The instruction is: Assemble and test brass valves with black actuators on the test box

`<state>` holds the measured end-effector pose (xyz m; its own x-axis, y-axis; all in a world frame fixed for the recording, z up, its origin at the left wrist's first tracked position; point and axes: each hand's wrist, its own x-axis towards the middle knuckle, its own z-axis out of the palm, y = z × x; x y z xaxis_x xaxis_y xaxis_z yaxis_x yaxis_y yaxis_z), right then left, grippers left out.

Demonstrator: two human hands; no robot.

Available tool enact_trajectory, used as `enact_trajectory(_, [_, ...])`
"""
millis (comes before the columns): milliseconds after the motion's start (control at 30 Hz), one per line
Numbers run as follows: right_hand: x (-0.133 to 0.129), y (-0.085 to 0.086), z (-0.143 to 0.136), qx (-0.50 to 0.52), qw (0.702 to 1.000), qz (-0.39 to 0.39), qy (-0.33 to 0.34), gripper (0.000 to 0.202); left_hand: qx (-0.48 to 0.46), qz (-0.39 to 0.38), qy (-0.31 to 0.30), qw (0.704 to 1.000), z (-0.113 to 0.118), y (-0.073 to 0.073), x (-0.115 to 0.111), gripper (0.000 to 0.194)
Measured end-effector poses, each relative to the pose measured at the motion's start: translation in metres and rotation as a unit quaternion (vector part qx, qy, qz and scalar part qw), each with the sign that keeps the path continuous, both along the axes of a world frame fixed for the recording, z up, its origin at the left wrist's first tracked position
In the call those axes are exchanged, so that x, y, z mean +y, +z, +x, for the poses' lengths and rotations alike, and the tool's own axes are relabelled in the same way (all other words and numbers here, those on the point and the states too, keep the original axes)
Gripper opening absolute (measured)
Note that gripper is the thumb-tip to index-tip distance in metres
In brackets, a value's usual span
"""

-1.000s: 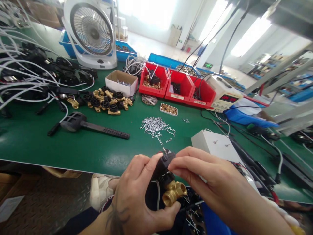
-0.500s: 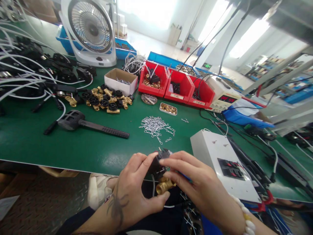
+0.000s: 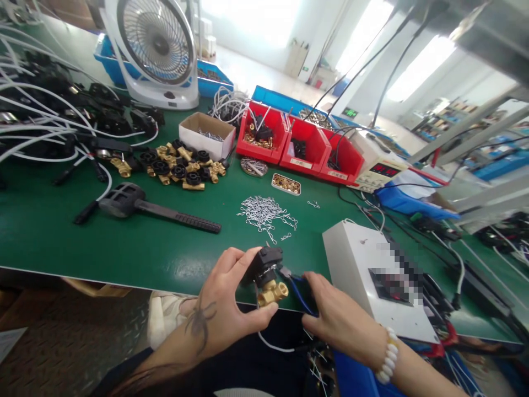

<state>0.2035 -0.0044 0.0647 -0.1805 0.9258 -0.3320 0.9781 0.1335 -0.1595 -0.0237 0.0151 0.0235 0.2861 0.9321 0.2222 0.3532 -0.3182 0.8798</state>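
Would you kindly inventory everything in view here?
Bench: one, green, middle
Fan: one, white, back left
Cabled parts: heap, black and white, far left
Fittings: pile, brass and black, left
Carton: one, white, behind fittings
Mallet: one, black, front left
Bins: three, red, back centre
Trays: several, blue, back
Tin: one, silver, before bins
Wire clips: pile, silver, centre
Display unit: one, cream, beside bins
Switch box: one, grey, right
Valve: one, black and brass, front centre
Tool: one, blue handles, beside valve
Left hand: one, holding valve
Right hand: one, holding tool
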Motion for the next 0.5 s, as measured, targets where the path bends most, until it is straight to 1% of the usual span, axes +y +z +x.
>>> enact_trajectory(33, [0.0, 0.007, 0.0, 0.027, 0.999, -0.004, -0.023, 0.043, -0.005, -0.004, 0.0, 1.0, -0.001, 0.0, 0.0, 0.065])
enact_trajectory(67, [0.0, 0.016, 0.002, 0.056, 0.997, 0.011, -0.05, 0.035, -0.008, -0.006, -0.002, 1.0, -0.001, 0.0, 0.001, 0.064])
enact_trajectory(100, [0.001, 0.027, 0.003, 0.09, 0.991, 0.049, -0.08, 0.028, -0.011, -0.007, -0.004, 1.0, -0.002, 0.0, 0.001, 0.064])
enact_trajectory(133, [0.001, 0.037, 0.004, 0.134, 0.978, 0.11, -0.113, 0.022, -0.013, -0.007, -0.006, 1.0, -0.002, 0.0, 0.002, 0.063])
enact_trajectory(167, [0.0, 0.047, 0.003, 0.196, 0.951, 0.188, -0.15, 0.02, -0.016, -0.006, -0.008, 1.0, -0.003, 0.0, 0.002, 0.063])
enact_trajectory(200, [0.0, 0.054, 0.002, 0.268, 0.909, 0.263, -0.18, 0.02, -0.018, -0.006, -0.009, 1.0, -0.003, 0.0, 0.003, 0.063])
enact_trajectory(233, [-0.001, 0.059, -0.001, 0.339, 0.859, 0.331, -0.194, 0.022, -0.019, -0.005, -0.01, 1.0, -0.003, 0.0, 0.003, 0.064])
enact_trajectory(267, [-0.002, 0.06, -0.004, 0.394, 0.813, 0.384, -0.193, 0.024, -0.02, -0.005, -0.011, 1.0, -0.003, 0.0, 0.004, 0.064])
enact_trajectory(300, [-0.003, 0.058, -0.008, 0.42, 0.789, 0.409, -0.181, 0.025, -0.02, -0.004, -0.013, 1.0, -0.003, 0.0, 0.004, 0.065])
enact_trajectory(333, [-0.003, 0.054, -0.011, 0.414, 0.802, 0.402, -0.155, 0.027, -0.019, -0.002, -0.014, 1.0, -0.003, 0.0, 0.005, 0.065])
enact_trajectory(367, [-0.003, 0.049, -0.013, 0.376, 0.845, 0.362, -0.117, 0.027, -0.019, -0.002, -0.016, 1.0, -0.003, 0.0, 0.005, 0.065])
enact_trajectory(400, [-0.002, 0.044, -0.014, 0.316, 0.897, 0.3, -0.073, 0.026, -0.018, -0.001, -0.018, 1.0, -0.003, -0.001, 0.005, 0.065])
enact_trajectory(433, [-0.001, 0.041, -0.013, 0.254, 0.937, 0.237, -0.036, 0.025, -0.018, -0.002, -0.019, 1.0, -0.003, -0.001, 0.006, 0.064])
enact_trajectory(467, [0.0, 0.039, -0.012, 0.211, 0.959, 0.188, -0.012, 0.023, -0.018, -0.003, -0.019, 1.0, -0.004, -0.001, 0.006, 0.064])
enact_trajectory(500, [0.001, 0.039, -0.009, 0.193, 0.965, 0.178, -0.008, 0.02, -0.019, -0.004, -0.019, 1.0, -0.004, -0.002, 0.006, 0.064])
